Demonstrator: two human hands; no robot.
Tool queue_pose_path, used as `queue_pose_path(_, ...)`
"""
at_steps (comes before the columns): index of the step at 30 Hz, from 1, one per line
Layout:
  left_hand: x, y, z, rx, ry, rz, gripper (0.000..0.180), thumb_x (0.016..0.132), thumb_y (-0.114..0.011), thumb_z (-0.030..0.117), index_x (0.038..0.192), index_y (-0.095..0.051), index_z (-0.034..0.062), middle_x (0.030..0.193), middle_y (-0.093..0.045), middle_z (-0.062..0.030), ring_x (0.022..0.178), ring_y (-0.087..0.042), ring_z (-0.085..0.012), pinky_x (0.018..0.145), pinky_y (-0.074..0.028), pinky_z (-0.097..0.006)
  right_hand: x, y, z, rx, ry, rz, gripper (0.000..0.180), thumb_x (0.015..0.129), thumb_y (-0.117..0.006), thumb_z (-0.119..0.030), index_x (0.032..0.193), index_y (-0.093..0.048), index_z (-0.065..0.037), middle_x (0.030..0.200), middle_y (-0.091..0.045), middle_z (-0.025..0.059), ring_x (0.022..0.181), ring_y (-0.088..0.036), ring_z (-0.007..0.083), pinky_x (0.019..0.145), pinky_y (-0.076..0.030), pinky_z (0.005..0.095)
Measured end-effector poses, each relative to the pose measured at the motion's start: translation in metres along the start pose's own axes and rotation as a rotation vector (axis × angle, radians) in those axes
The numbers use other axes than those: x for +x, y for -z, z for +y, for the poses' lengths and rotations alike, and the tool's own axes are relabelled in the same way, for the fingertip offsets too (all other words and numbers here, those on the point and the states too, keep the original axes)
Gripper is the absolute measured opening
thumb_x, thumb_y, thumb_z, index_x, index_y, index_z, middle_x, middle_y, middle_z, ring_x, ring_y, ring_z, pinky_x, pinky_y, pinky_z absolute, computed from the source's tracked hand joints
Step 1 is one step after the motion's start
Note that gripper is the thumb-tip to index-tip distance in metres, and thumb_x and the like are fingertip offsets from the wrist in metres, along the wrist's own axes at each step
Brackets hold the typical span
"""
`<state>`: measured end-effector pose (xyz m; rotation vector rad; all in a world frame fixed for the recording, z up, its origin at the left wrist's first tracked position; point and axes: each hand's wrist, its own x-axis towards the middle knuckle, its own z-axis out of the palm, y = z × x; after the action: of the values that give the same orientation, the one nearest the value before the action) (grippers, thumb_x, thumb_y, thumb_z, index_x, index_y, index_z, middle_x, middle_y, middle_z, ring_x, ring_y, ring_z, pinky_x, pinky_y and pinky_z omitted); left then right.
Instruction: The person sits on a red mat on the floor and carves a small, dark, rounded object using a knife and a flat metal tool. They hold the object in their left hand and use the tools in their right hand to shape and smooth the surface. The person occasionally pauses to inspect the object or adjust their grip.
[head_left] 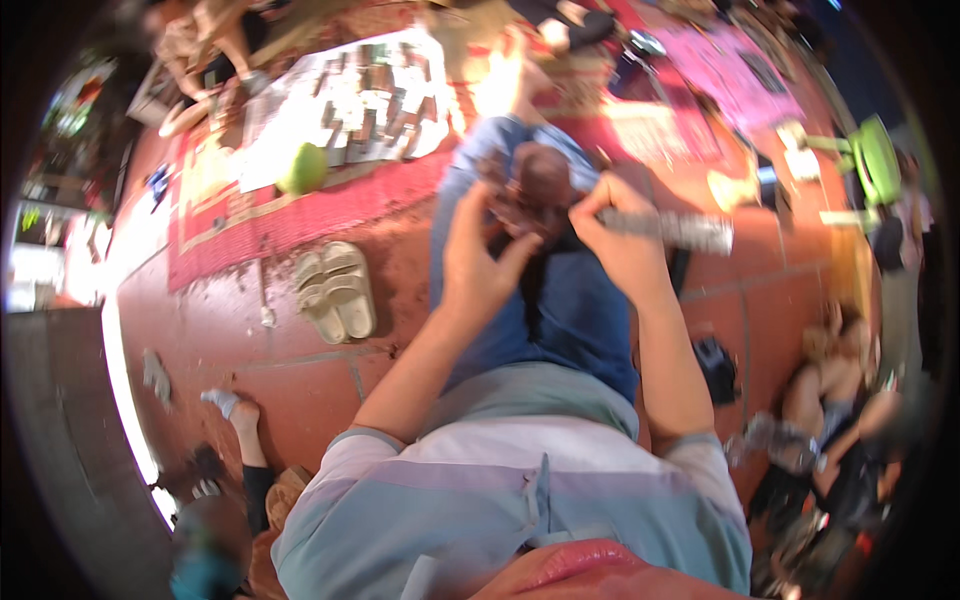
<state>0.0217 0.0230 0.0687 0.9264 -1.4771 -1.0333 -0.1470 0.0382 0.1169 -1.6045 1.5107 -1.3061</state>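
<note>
Both hands meet over the lap, on the blue jeans. The left hand is curled around a small dark brown thing, with its thumb and fingers closed on the side of it. The right hand pinches the top of that brown thing with bent fingers, and a long grey stick-like thing lies across this hand. It is too blurry to tell what the brown thing is, or if the right hand really grips the grey stick. The brown thing sits above the knee, between the two hands. The floor is made of red-brown tiles. A pair of pale sandals lies on it, well apart from the left arm. Farther off is a red mat with a white sheet and a green round thing on it. Another person sits by the right edge, blurry and partly cut off. Someone else's hand touches the floor at the lower left.
</note>
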Motion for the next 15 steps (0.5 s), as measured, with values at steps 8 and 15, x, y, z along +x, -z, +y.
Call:
queue_pose_path(8, -0.002, 0.001, 0.005, 0.196, -0.13, -0.044, 0.071, 0.069, -0.073, 0.006, 0.129, -0.034, -0.0007, 0.115, -0.047, -0.0191, 0.107, -0.049, -0.0329, 0.092, -0.041, -0.037, -0.005, 0.004, 0.022, 0.019, 0.085, 0.036, 0.012, 0.074, -0.061, 0.002, 0.071, -0.05, -0.002, 0.062, -0.047, 0.0018, 0.058, -0.044, 0.0098, 0.056, -0.039, 0.025)
queue_pose_path(15, -0.004, 0.002, 0.007, 0.196, -0.111, -0.013, 0.072, 0.07, -0.07, 0.005, 0.131, -0.032, 0.0004, 0.119, -0.046, -0.0201, 0.109, -0.046, -0.0361, 0.095, -0.038, -0.04, -0.007, -0.016, -0.01, 0.025, -0.013, 0.005, 0.015, 0.077, -0.06, 0.002, 0.071, -0.048, -0.003, 0.066, -0.047, -0.0011, 0.064, -0.042, 0.0053, 0.061, -0.036, 0.0208)
